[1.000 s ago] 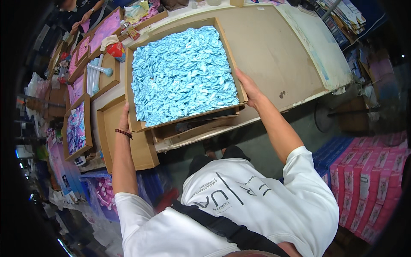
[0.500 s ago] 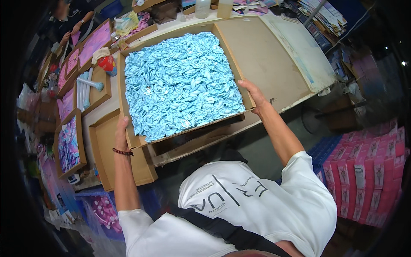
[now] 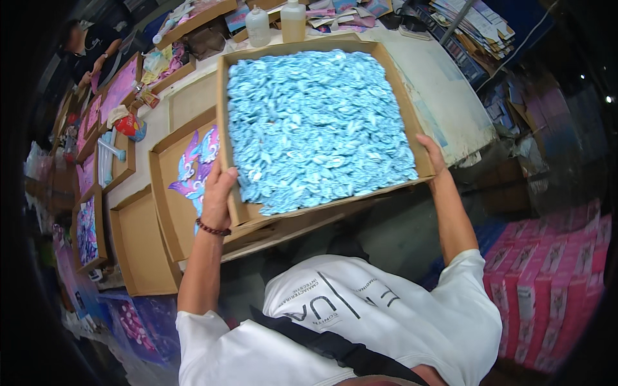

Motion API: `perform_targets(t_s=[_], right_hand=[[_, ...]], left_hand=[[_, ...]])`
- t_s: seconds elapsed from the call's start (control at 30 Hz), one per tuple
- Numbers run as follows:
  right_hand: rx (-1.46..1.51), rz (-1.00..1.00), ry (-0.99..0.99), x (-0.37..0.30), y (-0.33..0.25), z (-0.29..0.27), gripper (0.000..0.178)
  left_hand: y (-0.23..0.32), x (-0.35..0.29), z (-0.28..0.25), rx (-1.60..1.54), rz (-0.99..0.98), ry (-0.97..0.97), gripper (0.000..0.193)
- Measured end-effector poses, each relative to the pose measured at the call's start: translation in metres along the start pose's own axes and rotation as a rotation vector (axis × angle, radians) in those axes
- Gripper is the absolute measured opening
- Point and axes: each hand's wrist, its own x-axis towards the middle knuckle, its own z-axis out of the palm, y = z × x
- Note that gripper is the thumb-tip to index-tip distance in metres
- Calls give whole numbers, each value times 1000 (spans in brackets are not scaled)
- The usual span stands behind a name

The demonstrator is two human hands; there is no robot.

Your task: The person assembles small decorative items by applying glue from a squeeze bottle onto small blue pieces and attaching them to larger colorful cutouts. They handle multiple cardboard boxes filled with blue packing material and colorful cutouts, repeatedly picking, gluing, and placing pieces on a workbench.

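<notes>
A shallow cardboard tray point(image 3: 224, 122), held up over the table, is filled with a thick layer of small light-blue pieces point(image 3: 315, 128); their exact kind is too fine to make out. My left hand point(image 3: 221, 196), with a beaded bracelet at the wrist, grips the tray's near left corner. At its near right corner my right hand point(image 3: 434, 157) clasps the wall, thumb on top and the other fingers hidden beneath. Just left of the held tray is another cardboard tray point(image 3: 156, 174), partly covered by it, with purple and blue fin-shaped pieces point(image 3: 188, 164) inside.
A cardboard tray point(image 3: 145, 244) stands at the near left. Farther left are pale-blue tubes point(image 3: 105, 157) and a red tub point(image 3: 132, 127). Two bottles point(image 3: 293, 22) stand at the back. Stacked pink boxes point(image 3: 547, 289) fill the right. Another person point(image 3: 96, 48) works at the far left.
Both hands have carried the full tray to the right. The tray with purple and blue pieces, hidden before, now shows at its left. The view has also shifted slightly.
</notes>
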Motion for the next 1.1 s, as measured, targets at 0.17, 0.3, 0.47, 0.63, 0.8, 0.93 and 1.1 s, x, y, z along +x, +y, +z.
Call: perform_targets(t_s=[0.17,0.3,0.47,0.63,0.8,0.93,1.1], right_hand=[[-5,-48,48,-1,2,0,39],[-41,-6,139,1,-11,-6,40],[-61,112,153,13,-15,-17,41],[-104,140,227,24,-16,-24,36],[-328,154,272,25,-23,-23,27],[-326,213,270,26,-34,-13,28],[-304,189,211,26,-41,3,34]], left_hand=[[-17,11,-10,-109,11,-52,63],[-28,15,-11,-135,-34,-35,62],[-44,14,-6,-34,-48,87,66],[-44,17,0,90,-79,112,67],[-40,20,6,139,-109,122,75],[-35,16,13,327,-122,149,71],[-30,16,29,470,-116,300,50]])
